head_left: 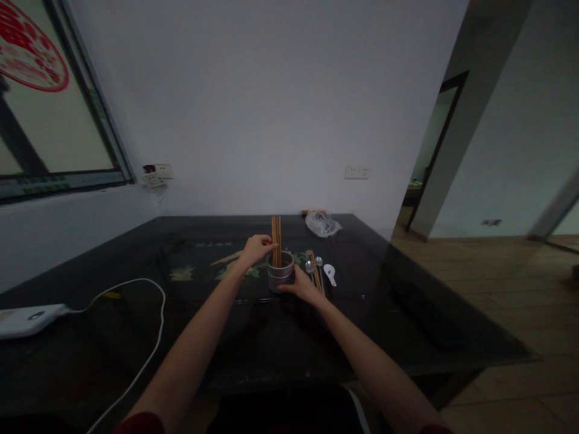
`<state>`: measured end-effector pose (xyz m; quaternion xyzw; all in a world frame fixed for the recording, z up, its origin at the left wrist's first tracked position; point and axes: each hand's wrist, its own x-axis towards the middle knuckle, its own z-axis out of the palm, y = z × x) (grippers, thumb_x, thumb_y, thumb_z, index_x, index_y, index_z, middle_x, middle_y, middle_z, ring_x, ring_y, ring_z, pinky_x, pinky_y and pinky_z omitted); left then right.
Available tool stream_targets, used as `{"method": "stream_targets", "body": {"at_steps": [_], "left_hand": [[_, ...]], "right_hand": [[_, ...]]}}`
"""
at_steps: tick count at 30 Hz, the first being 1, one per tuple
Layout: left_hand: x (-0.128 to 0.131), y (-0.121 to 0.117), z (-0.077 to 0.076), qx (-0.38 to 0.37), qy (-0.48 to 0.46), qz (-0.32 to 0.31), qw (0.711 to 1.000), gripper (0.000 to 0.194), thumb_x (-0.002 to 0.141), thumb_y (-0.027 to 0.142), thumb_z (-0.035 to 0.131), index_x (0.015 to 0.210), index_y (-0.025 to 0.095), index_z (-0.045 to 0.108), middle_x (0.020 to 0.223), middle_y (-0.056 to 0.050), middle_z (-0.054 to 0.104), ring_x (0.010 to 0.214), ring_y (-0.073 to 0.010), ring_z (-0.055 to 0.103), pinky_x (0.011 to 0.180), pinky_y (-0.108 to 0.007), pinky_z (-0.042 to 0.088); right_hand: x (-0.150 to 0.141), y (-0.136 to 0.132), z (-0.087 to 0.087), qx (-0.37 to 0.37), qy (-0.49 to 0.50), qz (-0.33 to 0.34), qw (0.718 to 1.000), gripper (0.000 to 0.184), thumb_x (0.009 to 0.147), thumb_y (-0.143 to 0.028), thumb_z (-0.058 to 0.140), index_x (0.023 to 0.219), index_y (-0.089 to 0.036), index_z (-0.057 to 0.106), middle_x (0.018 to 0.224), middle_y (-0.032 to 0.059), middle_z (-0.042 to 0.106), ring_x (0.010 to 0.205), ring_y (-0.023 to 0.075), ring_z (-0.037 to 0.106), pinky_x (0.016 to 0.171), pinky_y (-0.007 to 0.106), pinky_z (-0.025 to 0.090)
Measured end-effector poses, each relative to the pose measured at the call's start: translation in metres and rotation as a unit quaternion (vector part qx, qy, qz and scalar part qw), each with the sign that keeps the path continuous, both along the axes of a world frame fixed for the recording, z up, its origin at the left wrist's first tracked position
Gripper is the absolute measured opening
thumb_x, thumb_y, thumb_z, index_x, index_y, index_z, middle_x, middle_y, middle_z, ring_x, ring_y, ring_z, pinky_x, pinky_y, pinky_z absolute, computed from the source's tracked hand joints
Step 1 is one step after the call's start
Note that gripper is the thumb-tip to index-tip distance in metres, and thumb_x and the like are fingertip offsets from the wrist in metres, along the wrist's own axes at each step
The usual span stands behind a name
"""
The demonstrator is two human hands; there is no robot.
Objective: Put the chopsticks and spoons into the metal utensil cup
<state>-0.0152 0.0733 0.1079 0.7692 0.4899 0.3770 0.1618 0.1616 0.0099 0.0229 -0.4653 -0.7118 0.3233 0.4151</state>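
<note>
Chopsticks: a bundle at frame centre, near upright, lower ends inside the grey cup on the dark worktop.
Left hand: fingers nearly closed, seemingly pinching the bundle; exact contact I cannot tell.
Right hand: fingers curled partway around the cup's right side, thumb across its front.
Handling, chopsticks: probably light, stiff, smooth, apt to fan out; best gripped together mid-shaft.
Handling, cup: looks like metal, rigid; best steadied around its wall.
Right of cup: white spoon.
</note>
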Motion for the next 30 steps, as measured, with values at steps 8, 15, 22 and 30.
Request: {"method": "stream_targets", "body": {"at_steps": [8, 15, 22, 30], "left_hand": [[-0.002, 0.001, 0.001, -0.003, 0.032, 0.006, 0.999, 0.029, 0.07, 0.042, 0.057, 0.067, 0.015, 0.067, 0.065, -0.002, 0.064, 0.062, -0.0152, 0.054, 0.058, -0.025, 0.036], [0.0, 0.003, -0.004, -0.004, 0.005, 0.008, 1.0, 0.027, 0.069, 0.04, 0.058, 0.067, 0.015, 0.066, 0.066, -0.002, 0.064, 0.062, -0.0153, 0.055, 0.058, -0.025, 0.037], [0.002, 0.005, -0.008, -0.003, -0.002, 0.029, 1.0, 0.027, 0.07, 0.041, 0.056, 0.065, 0.015, 0.065, 0.064, -0.003, 0.064, 0.061, -0.0158, 0.055, 0.056, -0.025, 0.037], [-0.003, 0.008, -0.009, -0.007, 0.01, 0.004, 1.0, 0.033, 0.071, 0.046, 0.057, 0.074, 0.015, 0.068, 0.073, -0.006, 0.068, 0.069, -0.0187, 0.059, 0.062, -0.027, 0.042]], "right_hand": [[0.001, 0.002, -0.004, 0.006, -0.018, -0.009, 1.0, 0.079, 0.061, -0.03, 0.078, 0.128, -0.015, 0.04, 0.124, 0.0147, 0.055, 0.114, 0.0257, 0.054, 0.097, 0.04, 0.04], [0.002, 0.003, -0.006, 0.011, 0.003, 0.0, 1.0, 0.08, 0.061, -0.029, 0.078, 0.129, -0.014, 0.04, 0.128, 0.0158, 0.053, 0.117, 0.0251, 0.052, 0.1, 0.039, 0.039], [0.001, 0.008, -0.011, 0.003, 0.032, 0.008, 0.999, 0.08, 0.059, -0.025, 0.079, 0.129, -0.017, 0.041, 0.127, 0.0131, 0.055, 0.116, 0.0246, 0.053, 0.099, 0.04, 0.04], [0.002, 0.011, -0.014, 0.015, 0.018, 0.007, 1.0, 0.085, 0.058, -0.026, 0.08, 0.132, -0.016, 0.039, 0.13, 0.0143, 0.053, 0.119, 0.0254, 0.051, 0.101, 0.041, 0.038]]}}
